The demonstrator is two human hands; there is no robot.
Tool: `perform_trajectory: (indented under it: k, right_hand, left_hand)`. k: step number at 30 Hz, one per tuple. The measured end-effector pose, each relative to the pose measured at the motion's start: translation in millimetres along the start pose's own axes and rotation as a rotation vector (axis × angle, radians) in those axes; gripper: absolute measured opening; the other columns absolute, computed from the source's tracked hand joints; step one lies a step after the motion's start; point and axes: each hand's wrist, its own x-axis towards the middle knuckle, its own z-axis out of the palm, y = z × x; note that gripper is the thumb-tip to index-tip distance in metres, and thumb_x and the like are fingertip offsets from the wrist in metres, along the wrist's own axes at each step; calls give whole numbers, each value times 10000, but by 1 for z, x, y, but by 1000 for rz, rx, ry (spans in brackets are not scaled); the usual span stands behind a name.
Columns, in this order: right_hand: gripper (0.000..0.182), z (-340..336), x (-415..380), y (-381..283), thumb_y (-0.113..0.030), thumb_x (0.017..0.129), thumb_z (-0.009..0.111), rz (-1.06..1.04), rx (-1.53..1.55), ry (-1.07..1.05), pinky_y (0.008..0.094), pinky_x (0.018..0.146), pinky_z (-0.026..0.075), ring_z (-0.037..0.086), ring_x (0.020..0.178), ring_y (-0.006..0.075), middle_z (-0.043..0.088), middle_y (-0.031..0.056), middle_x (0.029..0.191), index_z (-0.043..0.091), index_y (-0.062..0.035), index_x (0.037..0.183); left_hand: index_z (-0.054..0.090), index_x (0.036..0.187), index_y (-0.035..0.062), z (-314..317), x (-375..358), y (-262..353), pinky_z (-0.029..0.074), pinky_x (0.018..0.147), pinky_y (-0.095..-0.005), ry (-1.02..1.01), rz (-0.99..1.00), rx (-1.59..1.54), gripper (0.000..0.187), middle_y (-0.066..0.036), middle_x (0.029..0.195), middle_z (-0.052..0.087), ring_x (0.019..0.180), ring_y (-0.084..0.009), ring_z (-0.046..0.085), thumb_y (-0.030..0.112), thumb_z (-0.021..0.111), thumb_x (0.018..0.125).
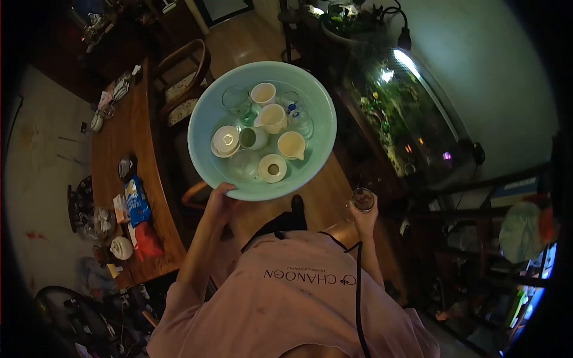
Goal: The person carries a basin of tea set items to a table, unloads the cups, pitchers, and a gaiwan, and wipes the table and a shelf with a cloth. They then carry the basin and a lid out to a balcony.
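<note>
My left hand grips the near left rim of a pale green basin, holding it up in front of me. Clear water and tea ware fill part of the basin. Among the pieces are a white pitcher, a second spouted pitcher, a white cup, a lidded white bowl, a round white piece with a central hole and several clear glass vessels. Off to the right, apart from the basin, my right hand is closed around a clear glass cup.
On the left stands a long wooden table with a blue packet, a red bag and a white pot. Wooden chairs line it. A lit aquarium is at the right, with dark shelving below.
</note>
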Motion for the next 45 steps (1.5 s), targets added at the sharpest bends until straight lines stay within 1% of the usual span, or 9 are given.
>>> perform_trajectory:
  k: [3,4,7,15,19,28,40,43,45]
  right_hand:
    - [480,56,69,-37,-114,642,777,37,103,-66,304,826,455,565,927,175,591,77,981,544,-39,1056]
    - [493,67,91,-68,-112,634,781,55,49,-106,304,824,459,572,918,174,596,80,978,542,-34,1058]
    - [498,106,150,-86,-108,634,780,83,21,-165,288,809,465,574,897,157,593,70,954,539,-34,1063]
    - [502,232,351,-110,-115,628,788,-38,77,-379,266,795,465,562,861,120,581,43,900,547,-42,1063]
    - [502,297,433,-139,-100,637,785,0,100,-501,262,783,461,556,850,115,580,44,894,537,-29,1068]
    - [526,486,606,-170,-95,624,786,-87,27,-618,272,800,469,572,851,137,574,47,883,539,-28,1083]
    - [515,751,841,-242,-91,644,780,-176,21,-557,254,802,466,560,860,114,578,44,919,541,-22,1096]
    - [514,818,902,-230,-113,649,781,-125,7,-610,274,822,464,568,896,143,587,62,968,542,-16,1094]
    - [514,875,951,-207,-94,680,762,-229,-98,-563,275,826,464,561,916,149,567,78,1021,518,-5,1124]
  left_hand:
    - [500,1110,-14,36,59,63,464,880,-327,-16,75,-49,389,-100,1078,572,997,-220,563,61,585,738]
    - [537,1014,-1,29,89,81,509,807,-315,-14,56,-76,283,-86,995,601,924,-202,596,39,590,739]
    - [512,1032,10,76,140,143,503,701,-296,37,120,-50,298,-63,928,585,832,-190,579,56,590,747]
    - [540,984,43,103,318,245,503,594,-269,193,277,-128,247,-49,913,589,795,-165,587,51,590,743]
    - [544,990,61,104,387,292,496,581,-263,136,282,-195,252,-44,916,592,781,-166,586,76,594,744]
    - [514,1060,62,94,556,408,471,496,-243,308,176,-216,345,-47,880,587,731,-162,593,99,604,730]
    - [495,1100,28,60,789,575,564,639,-278,264,184,-321,378,-86,988,591,815,-187,623,92,595,741]
    - [479,1116,-17,61,839,602,580,679,-304,310,279,-411,379,-106,986,597,819,-197,637,88,574,765]
    - [480,1108,-27,38,884,610,571,726,-297,316,253,-489,372,-106,984,595,844,-202,633,73,572,761]
